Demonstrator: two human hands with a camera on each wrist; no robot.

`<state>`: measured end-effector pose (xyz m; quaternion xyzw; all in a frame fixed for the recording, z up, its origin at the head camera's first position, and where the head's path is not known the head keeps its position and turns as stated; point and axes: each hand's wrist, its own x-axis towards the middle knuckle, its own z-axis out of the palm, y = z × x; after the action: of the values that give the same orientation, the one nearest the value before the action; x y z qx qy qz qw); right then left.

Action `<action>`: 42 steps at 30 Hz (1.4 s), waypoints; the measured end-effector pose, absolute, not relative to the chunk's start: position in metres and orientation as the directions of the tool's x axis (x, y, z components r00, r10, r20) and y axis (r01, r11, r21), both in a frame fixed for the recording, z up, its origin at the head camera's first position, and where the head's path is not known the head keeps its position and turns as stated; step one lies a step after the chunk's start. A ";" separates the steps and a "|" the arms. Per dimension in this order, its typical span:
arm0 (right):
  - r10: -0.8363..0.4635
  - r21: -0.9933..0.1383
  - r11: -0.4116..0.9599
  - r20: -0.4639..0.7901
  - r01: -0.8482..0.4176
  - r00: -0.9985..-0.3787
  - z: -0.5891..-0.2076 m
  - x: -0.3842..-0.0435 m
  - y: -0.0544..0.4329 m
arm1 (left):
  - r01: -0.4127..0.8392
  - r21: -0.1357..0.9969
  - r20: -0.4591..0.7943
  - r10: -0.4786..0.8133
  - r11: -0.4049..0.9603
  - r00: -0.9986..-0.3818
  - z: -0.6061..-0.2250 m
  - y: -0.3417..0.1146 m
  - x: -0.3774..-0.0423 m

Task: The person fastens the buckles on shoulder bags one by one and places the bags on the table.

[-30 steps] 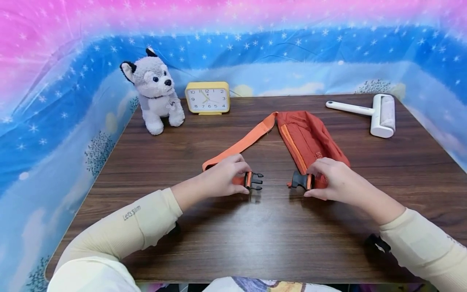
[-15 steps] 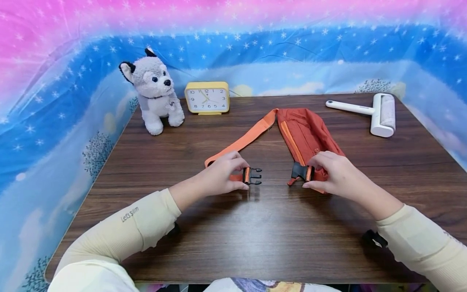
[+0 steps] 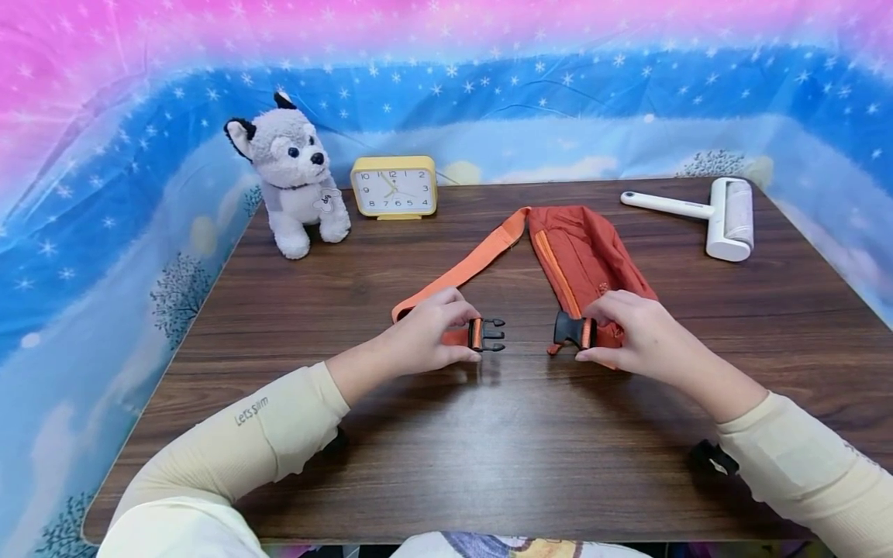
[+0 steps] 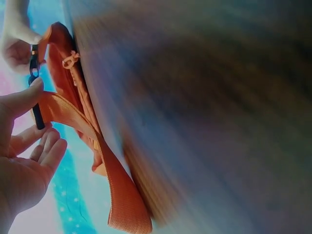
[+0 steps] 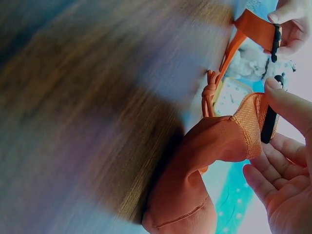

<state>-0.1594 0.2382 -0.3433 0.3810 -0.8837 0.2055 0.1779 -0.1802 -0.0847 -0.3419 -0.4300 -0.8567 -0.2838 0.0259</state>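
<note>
- The counter: dark brown, streaked wood grain, a pale sheen on its near middle part.
- A grey-and-white plush dog, upright at the far left.
- A yellow clock, standing just beside the dog.
- A rust-red bag, right of the middle.
- An orange strap, running from the bag's far end toward the near left.
- A white lint roller, far right, handle pointing left.

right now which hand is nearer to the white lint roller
The right hand. It holds the socket buckle half, in front of the lint roller and somewhat to its left. The left hand holds the pronged buckle half much farther left.
</note>
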 end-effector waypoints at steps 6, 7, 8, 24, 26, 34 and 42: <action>-0.604 -0.239 0.614 0.471 -0.752 -0.643 -0.345 -0.159 0.236 | 0.750 0.454 0.287 0.718 0.481 -0.634 -0.343 -0.084 -0.180; -0.606 -0.238 0.611 0.473 -0.755 -0.640 -0.345 -0.159 0.236 | 0.751 0.454 0.288 0.718 0.480 -0.633 -0.343 -0.084 -0.180; -0.607 -0.236 0.609 0.475 -0.757 -0.637 -0.345 -0.159 0.236 | 0.752 0.453 0.289 0.719 0.479 -0.632 -0.343 -0.083 -0.180; -0.608 -0.250 0.602 0.471 -0.758 -0.639 -0.348 -0.156 0.229 | 0.749 0.487 0.289 0.727 0.448 -0.623 -0.342 -0.077 -0.179; -0.609 -0.251 0.599 0.473 -0.760 -0.637 -0.348 -0.156 0.229 | 0.751 0.489 0.289 0.729 0.445 -0.620 -0.342 -0.076 -0.178; -0.613 -0.248 0.585 0.487 -0.772 -0.622 -0.347 -0.155 0.228 | 0.753 0.490 0.290 0.733 0.439 -0.615 -0.342 -0.071 -0.179; -0.623 -0.259 0.572 0.480 -0.778 -0.618 -0.348 -0.155 0.225 | 0.764 0.470 0.293 0.738 0.442 -0.608 -0.344 -0.068 -0.178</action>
<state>-0.1548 0.2253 -0.3476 0.4025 -0.8701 0.2276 0.1707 -0.1779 -0.0676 -0.3436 -0.4422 -0.8490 -0.2885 0.0225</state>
